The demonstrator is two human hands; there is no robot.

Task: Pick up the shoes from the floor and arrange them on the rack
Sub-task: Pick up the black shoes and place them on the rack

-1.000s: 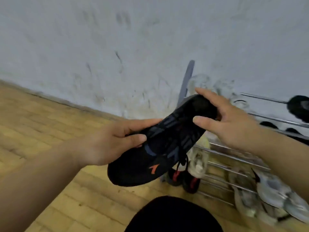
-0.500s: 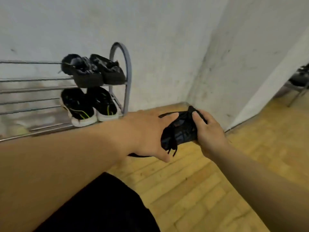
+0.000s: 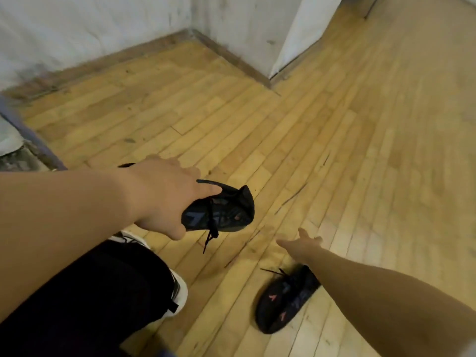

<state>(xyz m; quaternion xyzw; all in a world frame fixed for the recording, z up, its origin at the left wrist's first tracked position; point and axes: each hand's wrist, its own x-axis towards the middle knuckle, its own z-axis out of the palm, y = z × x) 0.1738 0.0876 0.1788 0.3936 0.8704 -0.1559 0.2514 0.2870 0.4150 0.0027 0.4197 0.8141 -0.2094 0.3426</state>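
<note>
Gripping black shoe (image 3: 219,211), left hand (image 3: 164,197)

Arms: both forearms are bare to the edge of the picture, with no sleeve, watch or band showing on either.
Left hand (image 3: 164,194): bare, no glove and no ring visible; the fingers are partly hidden.
Right hand (image 3: 300,244): bare, no glove; blurred, so finer detail cannot be told.
Trouser leg (image 3: 85,300): black cloth, plain and unmarked, reaching down to the worn shoe.
Worn shoe (image 3: 177,292): just past the hem of the trouser leg, white at the sole and toe, with a dark band along the side and a small black pull loop low on the side.
</note>
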